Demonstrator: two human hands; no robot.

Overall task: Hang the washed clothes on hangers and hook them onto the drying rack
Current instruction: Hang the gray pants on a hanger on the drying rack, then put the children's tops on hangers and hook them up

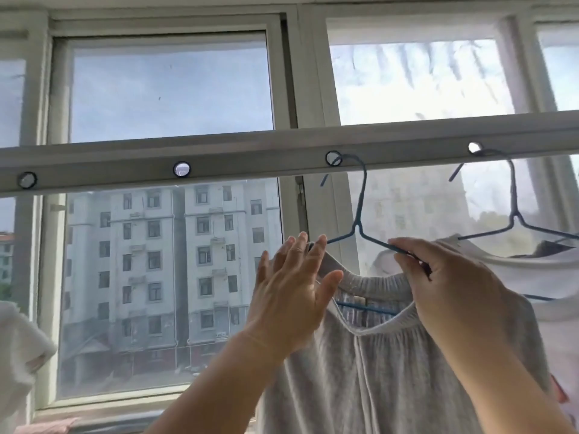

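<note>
The soft grey gathered-neck garment (391, 371) hangs limp, probably damp-heavy; her right hand (438, 286) pinches the thin blue wire hanger (360, 220), left hand (291, 292) spread open.

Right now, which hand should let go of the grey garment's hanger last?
Right. The right hand pinches the blue hanger, hooked in the rack bar; the left hand is open beside the grey garment.

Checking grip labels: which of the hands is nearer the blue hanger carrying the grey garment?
Right. The right hand pinches the blue hanger at its right shoulder; the left hand, open, is at its left end.
</note>
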